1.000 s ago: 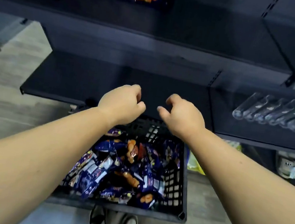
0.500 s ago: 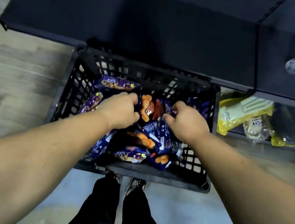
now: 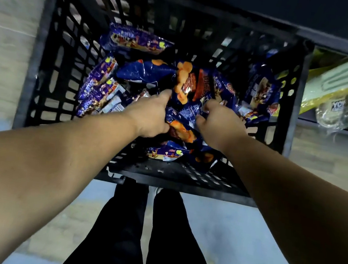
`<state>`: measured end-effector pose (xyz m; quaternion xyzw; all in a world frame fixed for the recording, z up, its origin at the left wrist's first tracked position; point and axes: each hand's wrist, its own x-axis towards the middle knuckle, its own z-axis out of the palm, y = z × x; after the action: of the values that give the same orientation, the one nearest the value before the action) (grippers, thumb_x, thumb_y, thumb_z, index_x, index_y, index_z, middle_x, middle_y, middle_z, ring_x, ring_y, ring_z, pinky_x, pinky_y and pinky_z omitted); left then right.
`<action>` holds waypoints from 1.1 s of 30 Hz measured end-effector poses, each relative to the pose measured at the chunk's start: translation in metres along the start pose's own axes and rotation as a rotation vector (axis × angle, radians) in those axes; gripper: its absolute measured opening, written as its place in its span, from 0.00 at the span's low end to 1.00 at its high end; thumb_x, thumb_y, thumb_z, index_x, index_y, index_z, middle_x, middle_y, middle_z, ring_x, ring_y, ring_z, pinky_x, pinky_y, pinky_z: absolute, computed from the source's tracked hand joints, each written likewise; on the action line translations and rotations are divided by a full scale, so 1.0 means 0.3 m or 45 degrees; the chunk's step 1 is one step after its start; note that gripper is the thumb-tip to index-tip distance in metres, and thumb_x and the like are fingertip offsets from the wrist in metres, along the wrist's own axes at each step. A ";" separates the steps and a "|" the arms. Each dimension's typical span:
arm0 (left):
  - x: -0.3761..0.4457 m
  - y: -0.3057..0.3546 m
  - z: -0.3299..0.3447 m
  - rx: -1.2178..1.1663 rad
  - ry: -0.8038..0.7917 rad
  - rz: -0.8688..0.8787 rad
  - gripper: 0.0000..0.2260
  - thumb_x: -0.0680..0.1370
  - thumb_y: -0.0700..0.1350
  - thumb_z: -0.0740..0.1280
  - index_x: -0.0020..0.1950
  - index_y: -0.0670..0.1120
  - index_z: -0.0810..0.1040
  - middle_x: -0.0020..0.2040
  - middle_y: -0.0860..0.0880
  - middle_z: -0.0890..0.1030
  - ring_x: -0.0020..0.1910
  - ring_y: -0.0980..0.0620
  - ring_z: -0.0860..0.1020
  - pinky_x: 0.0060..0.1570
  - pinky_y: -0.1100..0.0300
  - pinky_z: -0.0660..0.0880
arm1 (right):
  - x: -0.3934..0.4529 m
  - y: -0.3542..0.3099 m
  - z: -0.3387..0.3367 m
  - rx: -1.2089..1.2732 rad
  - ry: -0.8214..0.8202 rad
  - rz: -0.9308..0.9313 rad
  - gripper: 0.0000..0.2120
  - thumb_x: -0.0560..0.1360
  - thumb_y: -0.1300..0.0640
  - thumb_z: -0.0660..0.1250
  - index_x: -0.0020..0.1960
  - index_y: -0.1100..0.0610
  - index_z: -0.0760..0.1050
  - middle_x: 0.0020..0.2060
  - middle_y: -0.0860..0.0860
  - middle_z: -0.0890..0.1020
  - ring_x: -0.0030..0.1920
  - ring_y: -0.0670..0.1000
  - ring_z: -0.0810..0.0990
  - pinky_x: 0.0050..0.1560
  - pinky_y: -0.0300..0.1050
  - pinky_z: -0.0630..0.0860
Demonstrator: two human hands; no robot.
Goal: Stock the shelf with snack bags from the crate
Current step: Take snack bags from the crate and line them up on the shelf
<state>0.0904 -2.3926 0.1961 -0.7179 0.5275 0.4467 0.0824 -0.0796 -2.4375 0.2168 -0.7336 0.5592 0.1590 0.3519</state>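
Snack bags (image 3: 188,84) fill the black crate (image 3: 295,99); left hand (image 3: 150,115) and right hand (image 3: 220,127) each grip one, yellow packets (image 3: 331,87) beside.

Person seen from above. Both forearms are bare to the frame edge, with no sleeves, watch or rings visible on the left hand (image 3: 150,117) or the right hand (image 3: 220,127). Below the hands, two legs in plain black trousers (image 3: 142,239) run down the frame; a pale shoe tip (image 3: 157,190) shows at the trouser hem.
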 end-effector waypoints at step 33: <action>0.134 0.170 -0.185 0.540 -0.129 0.249 0.33 0.76 0.55 0.69 0.77 0.50 0.60 0.72 0.45 0.68 0.67 0.41 0.69 0.60 0.53 0.70 | 0.069 0.053 0.015 0.008 0.084 0.050 0.09 0.81 0.56 0.54 0.56 0.59 0.69 0.43 0.55 0.75 0.41 0.57 0.72 0.37 0.44 0.63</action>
<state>0.0807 -2.4749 0.2174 -0.6067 0.6717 0.3673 0.2142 -0.0870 -2.4510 0.1952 -0.7261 0.5853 0.1399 0.3326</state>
